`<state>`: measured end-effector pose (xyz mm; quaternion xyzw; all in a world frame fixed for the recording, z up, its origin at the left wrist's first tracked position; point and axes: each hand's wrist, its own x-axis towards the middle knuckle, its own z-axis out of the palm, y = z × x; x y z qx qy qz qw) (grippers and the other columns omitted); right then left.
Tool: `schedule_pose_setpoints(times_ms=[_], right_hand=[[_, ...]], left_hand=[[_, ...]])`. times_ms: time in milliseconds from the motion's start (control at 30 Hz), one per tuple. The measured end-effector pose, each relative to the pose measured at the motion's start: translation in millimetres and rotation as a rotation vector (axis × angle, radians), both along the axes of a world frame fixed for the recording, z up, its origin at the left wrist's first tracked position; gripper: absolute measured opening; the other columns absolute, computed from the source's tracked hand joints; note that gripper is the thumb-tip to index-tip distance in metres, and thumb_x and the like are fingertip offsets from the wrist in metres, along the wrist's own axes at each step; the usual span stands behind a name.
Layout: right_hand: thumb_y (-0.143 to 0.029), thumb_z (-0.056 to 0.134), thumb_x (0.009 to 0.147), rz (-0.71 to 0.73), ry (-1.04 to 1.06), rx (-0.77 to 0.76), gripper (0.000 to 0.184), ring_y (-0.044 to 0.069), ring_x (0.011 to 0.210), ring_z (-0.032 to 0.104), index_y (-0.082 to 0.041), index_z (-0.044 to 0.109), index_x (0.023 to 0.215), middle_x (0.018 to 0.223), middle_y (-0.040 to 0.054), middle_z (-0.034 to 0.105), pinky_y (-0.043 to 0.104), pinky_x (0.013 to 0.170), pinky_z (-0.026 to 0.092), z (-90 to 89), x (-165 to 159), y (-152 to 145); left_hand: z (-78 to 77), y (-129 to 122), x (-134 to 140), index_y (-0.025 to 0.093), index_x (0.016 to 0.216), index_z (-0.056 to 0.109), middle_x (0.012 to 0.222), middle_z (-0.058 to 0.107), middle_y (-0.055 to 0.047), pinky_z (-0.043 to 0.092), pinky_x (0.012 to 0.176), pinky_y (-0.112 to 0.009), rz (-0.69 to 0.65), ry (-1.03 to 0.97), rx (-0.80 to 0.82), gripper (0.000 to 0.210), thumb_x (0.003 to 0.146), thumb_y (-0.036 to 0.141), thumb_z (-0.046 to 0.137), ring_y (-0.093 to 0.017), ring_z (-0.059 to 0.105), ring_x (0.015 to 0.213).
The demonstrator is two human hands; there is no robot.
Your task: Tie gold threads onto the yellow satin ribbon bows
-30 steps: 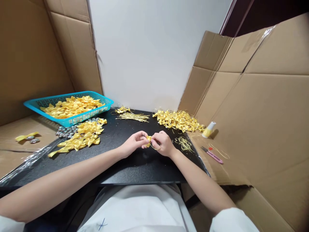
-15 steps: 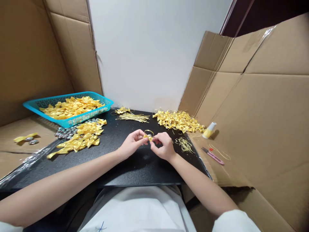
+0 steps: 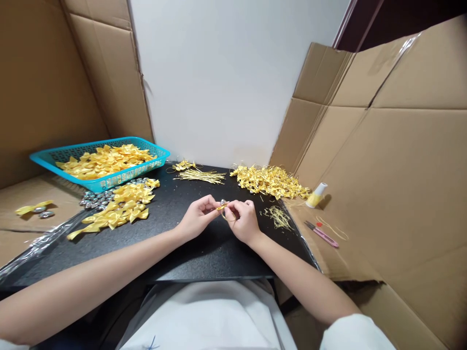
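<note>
Turned since the earlier frame: small yellow satin bow (image 3: pixel 221 208), its thin gold cord loop (image 3: pixel 223 215) now hanging at five o'clock rather than standing at twelve. Left hand (image 3: pixel 199 215): grip narrow, pinching the bow's nine o'clock end. Right hand (image 3: pixel 243 221): pinching at three o'clock. Bow sits above the black desk (image 3: pixel 197 260). Recommended: steady left pinch, shiny silver bead (image 3: pixel 223 202) uppermost, cord untwisted.
</note>
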<state>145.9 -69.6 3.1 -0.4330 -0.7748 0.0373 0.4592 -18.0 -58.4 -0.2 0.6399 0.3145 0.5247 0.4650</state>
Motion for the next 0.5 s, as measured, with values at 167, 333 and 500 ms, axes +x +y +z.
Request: schedule_pose_setpoints(times_ms=[167, 333, 500], right_hand=[[-0.025, 0.051, 0.083, 0.060, -0.029, 0.026, 0.018, 0.010, 0.053, 0.049, -0.019, 0.056, 0.067, 0.058, -0.0040, 0.059, 0.031, 0.072, 0.030, 1.6, 4.2, 3.8], [-0.023, 0.050, 0.082, 0.071, -0.068, 0.070, 0.018, 0.010, 0.051, 0.047, -0.020, 0.051, 0.064, 0.056, -0.0037, 0.055, 0.031, 0.071, 0.030, 4.0, 7.7, 5.3], [-0.025, 0.048, 0.085, 0.081, -0.091, 0.113, 0.017, 0.010, 0.053, 0.046, -0.019, 0.056, 0.071, 0.060, -0.0027, 0.058, 0.032, 0.072, 0.030, 4.1, 10.1, 5.7]], left_hand=[[3.2, -0.4, -0.7, 0.016, 0.070, 0.051, 0.074, 0.068, -0.002, 0.048, 0.065, -0.025, -0.033, 0.029, -0.039, 0.041, 0.067, 0.047, 0.076, -0.013, 0.061, 0.067], [4.7, -1.7, -0.6, 0.016, 0.068, 0.050, 0.071, 0.066, -0.001, 0.047, 0.065, -0.025, -0.014, 0.043, -0.049, 0.041, 0.067, 0.048, 0.076, -0.013, 0.060, 0.065], [4.9, -1.3, -1.8, 0.017, 0.074, 0.053, 0.080, 0.068, -0.002, 0.049, 0.073, -0.027, -0.022, 0.018, -0.052, 0.034, 0.072, 0.044, 0.074, -0.014, 0.062, 0.075]])
